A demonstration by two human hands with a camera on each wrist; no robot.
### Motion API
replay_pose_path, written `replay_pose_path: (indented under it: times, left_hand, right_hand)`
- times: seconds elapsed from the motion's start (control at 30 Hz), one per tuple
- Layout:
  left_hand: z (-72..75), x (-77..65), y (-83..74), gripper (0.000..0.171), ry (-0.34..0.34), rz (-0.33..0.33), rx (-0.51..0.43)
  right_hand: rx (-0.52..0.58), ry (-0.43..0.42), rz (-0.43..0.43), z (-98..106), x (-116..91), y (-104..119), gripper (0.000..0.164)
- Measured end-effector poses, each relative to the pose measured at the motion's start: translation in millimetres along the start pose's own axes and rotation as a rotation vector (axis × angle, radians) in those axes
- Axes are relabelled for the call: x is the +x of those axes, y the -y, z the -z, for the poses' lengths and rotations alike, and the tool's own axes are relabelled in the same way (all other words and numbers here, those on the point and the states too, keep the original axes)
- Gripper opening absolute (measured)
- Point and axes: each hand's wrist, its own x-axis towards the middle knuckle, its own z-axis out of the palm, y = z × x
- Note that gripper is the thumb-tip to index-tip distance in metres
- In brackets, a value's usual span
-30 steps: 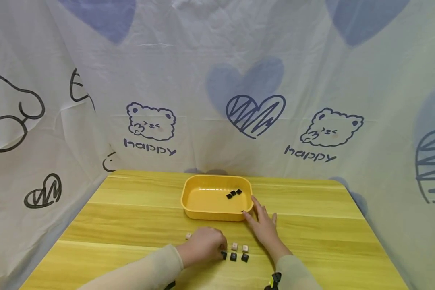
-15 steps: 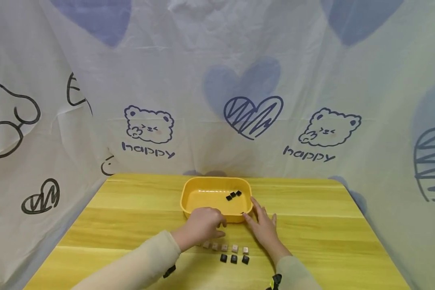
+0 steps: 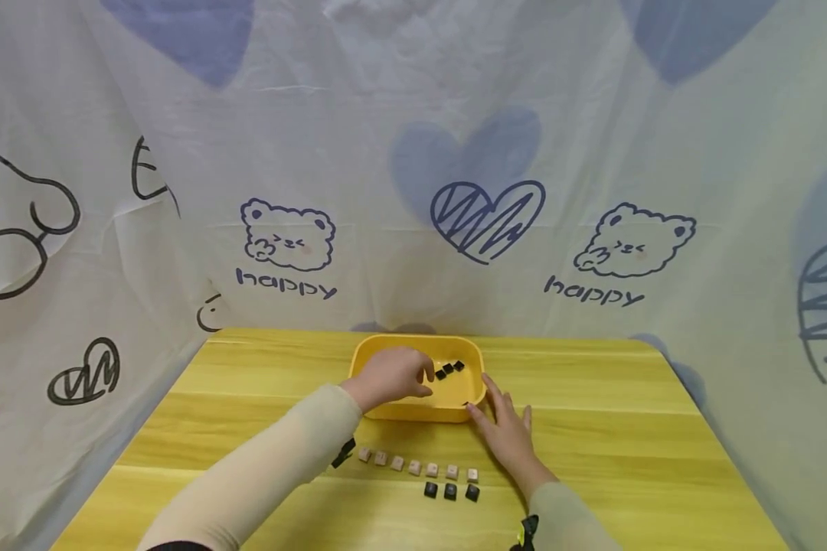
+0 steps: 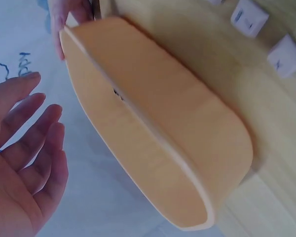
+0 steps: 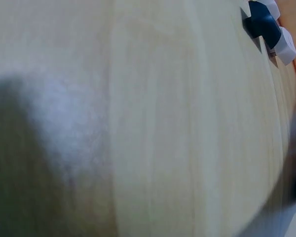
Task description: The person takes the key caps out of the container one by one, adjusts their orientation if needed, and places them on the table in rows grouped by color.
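In the head view my left hand (image 3: 394, 375) is over the yellow plastic tub (image 3: 413, 414), its fingers loosely bent. The left wrist view shows that hand (image 4: 27, 153) with nothing in its fingers, beside the tub's open top. My right hand (image 3: 508, 436) touches the tub's near right corner, thumb at the front rim and fingers along the right side. Inside the tub lie three black keycaps (image 3: 449, 369), with a dark bit at the near right corner. On the table, a row of several white keycaps (image 3: 414, 467) runs behind three black keycaps (image 3: 450, 491).
The wood-grain table (image 3: 613, 436) bears everything. A printed cloth (image 3: 379, 252) hangs behind and at the sides. In the right wrist view, a dark keycap (image 5: 265, 23) and a white keycap (image 5: 285, 47) show at the upper right.
My left hand has left the near end of the black keycap row and moved forward over the tub. The third black keycap stays in that row. My right hand keeps its place.
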Motion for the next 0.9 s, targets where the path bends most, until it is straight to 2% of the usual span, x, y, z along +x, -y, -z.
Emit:
replay_pose_path:
  times: [0.27, 0.57, 0.9]
  left_hand:
    - [-0.2, 27.0, 13.8, 0.022, 0.076, 0.013, 0.043]
    - [-1.8, 62.5, 24.7, 0.029, 0.190, -0.105, 0.107]
    - [-28.1, 91.1, 29.0, 0.024, 0.273, -0.093, 0.154]
  right_hand:
    - [-0.021, -0.008, 0.000, -4, 1, -2, 0.075]
    - [-0.012, -0.009, -0.002, -2, 3, -1, 0.074]
    - [0.003, 0.026, -0.003, 2, 0, 1, 0.074]
